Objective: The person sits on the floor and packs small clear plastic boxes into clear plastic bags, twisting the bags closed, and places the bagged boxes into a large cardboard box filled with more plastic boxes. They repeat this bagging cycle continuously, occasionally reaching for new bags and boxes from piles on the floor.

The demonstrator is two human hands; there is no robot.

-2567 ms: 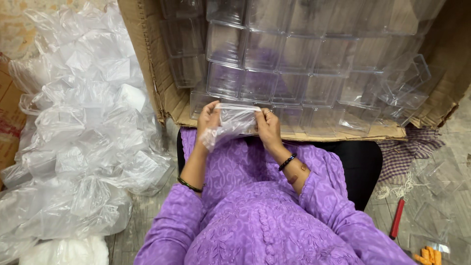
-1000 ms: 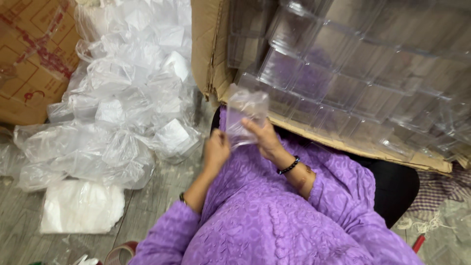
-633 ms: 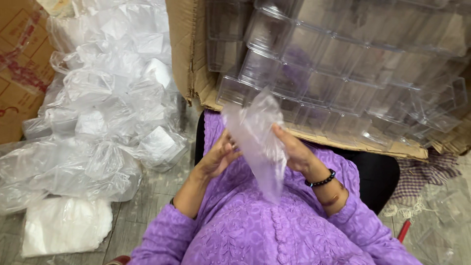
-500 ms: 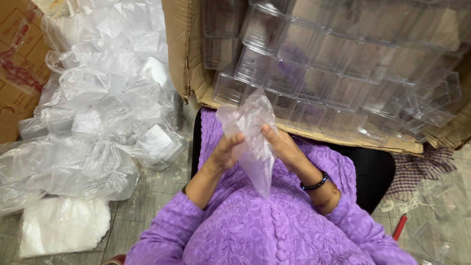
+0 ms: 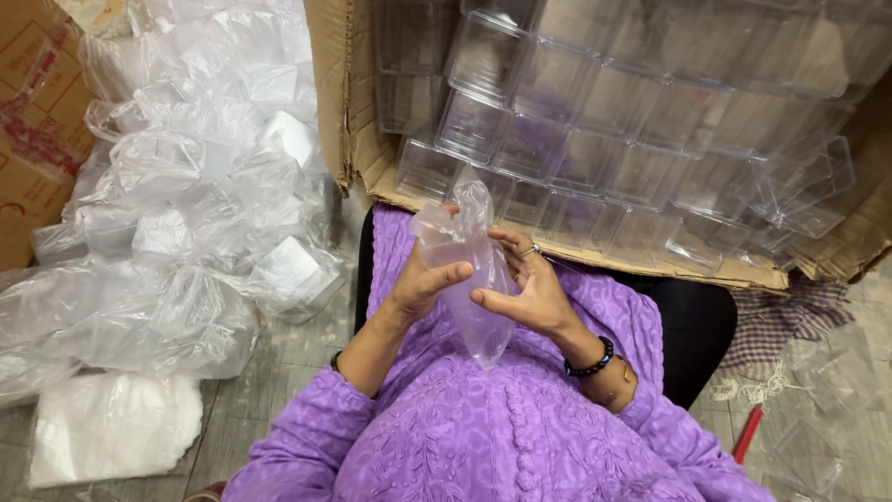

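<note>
Right now both hands meet over the lap, one clear plastic bag [image 5: 469, 270] held between them. The left hand [image 5: 423, 279] grips the bag's left side, thumb lying across the front; the right hand [image 5: 525, 288] pinches the other side with thumb and fingertips, its remaining fingers spread. Held so, upright and off the lap, the bag hangs free with its closed end drooping toward the purple garment [image 5: 483, 428], probably so its two layers can be worked apart.

Just beyond the hands, one big cardboard carton [image 5: 348, 112] lies tipped on its side, its mouth toward the person, so the clear plastic boxes [image 5: 595, 121] stacked inside are within easy reach; they are too many and too see-through to count, certainly dozens. At the left, on the floor [image 5: 297, 363], sits one loose heap of bagged boxes [image 5: 186, 223], likewise uncountable. Near the heap's lower left corner lies one white packet [image 5: 111, 428].
</note>
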